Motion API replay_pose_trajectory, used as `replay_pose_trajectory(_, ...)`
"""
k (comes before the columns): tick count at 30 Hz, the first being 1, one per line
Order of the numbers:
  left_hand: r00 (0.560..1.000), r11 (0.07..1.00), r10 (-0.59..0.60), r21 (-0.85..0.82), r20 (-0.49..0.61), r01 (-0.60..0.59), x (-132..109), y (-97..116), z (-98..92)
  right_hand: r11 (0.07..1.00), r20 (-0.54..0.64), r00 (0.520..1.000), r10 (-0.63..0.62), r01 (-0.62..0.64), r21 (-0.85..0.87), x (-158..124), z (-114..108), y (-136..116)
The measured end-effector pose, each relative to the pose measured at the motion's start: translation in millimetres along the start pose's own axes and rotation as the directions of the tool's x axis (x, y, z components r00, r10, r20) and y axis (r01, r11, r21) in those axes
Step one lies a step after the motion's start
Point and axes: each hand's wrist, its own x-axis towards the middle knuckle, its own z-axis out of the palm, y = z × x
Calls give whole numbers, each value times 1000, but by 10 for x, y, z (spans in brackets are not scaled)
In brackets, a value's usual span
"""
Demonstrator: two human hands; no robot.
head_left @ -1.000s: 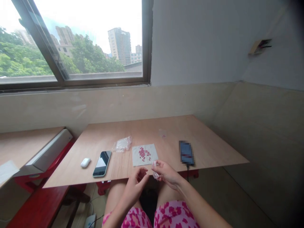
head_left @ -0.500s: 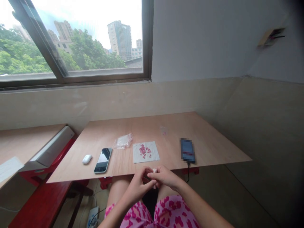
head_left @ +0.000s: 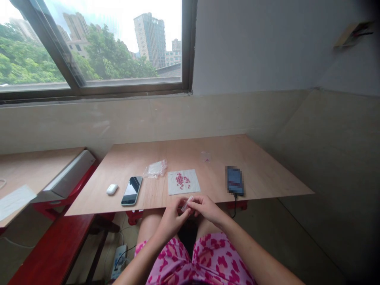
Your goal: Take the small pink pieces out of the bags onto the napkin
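My left hand (head_left: 174,213) and my right hand (head_left: 207,208) meet at the table's near edge, above my lap. Between their fingertips is a small clear plastic bag (head_left: 186,204), gripped from both sides; part of it is hidden by the fingers. Just beyond the hands, a white paper sheet (head_left: 194,190) lies flat on the table, with many small pink-red beads (head_left: 179,180) loosely heaped on it. Farther back sits another small clear bag (head_left: 206,156) with a few pink bits inside.
Left of the sheet lie a crumpled plastic packet (head_left: 156,169), a phone (head_left: 132,191) and a white earbud case (head_left: 112,189). At right, a second phone (head_left: 234,181) has a cable hanging over the wooden table's (head_left: 267,178) edge. A red bench (head_left: 56,247) stands lower left.
The plastic bag between my fingers has turned and now shows more above them. My hands stay together. The view has tipped slightly, so the table appears higher.
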Motion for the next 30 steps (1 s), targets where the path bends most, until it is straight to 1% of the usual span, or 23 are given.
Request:
replay_pose_trajectory(4, 998, 999, 8, 51, -62, -5, 11, -63, -16, 999, -27, 999, 19, -20, -38, 12, -6, 16)
replay_pose_trajectory(6, 998, 998, 7, 66, -64, -2, 30, -90, -26, 998, -31, 999, 28, -29, -58, 13, 1, 7)
replay_pose_trajectory(10, 1000, 999, -30, 35, 5, 30, 64, -90, -46, 997, -6, 1000, 13, -13, -72, 14, 3, -8)
replay_pose_trajectory(12, 999, 998, -46, 54, 27, 45, 70, -67, -62, 997, 15, 1000, 14, -13, -75, 22, -12, 10)
replay_pose_trajectory(17, 999, 966, 4, 257, 48, -16, 52, -34, -116, 996, 26, 999, 25, -22, -90, 58, -47, 123)
replay_pose_trajectory(20, 998, 927, 0, 375, 61, -23, 33, -48, -116, 991, 22, 1000, 11, -8, -130, 56, -33, 155)
replay_pose_trajectory(22, 998, 893, -20, 450, 59, -8, 21, -52, -96, 983, 1, 1000, -5, 5, -185, 38, -6, 144)
replay_pose_trajectory(25, 998, 843, -41, 539, 50, 8, 3, -36, -57, 949, -42, 999, -29, 14, -314, 0, 51, 97)
replay_pose_trajectory(28, 998, 789, -24, 614, 51, -12, -22, -10, -23, 900, -81, 996, -40, 1, -436, -26, 118, 46)
replay_pose_trajectory(30, 998, 756, -3, 653, 55, -34, -42, 0, -3, 880, -93, 995, -23, -25, -474, -30, 158, 22)
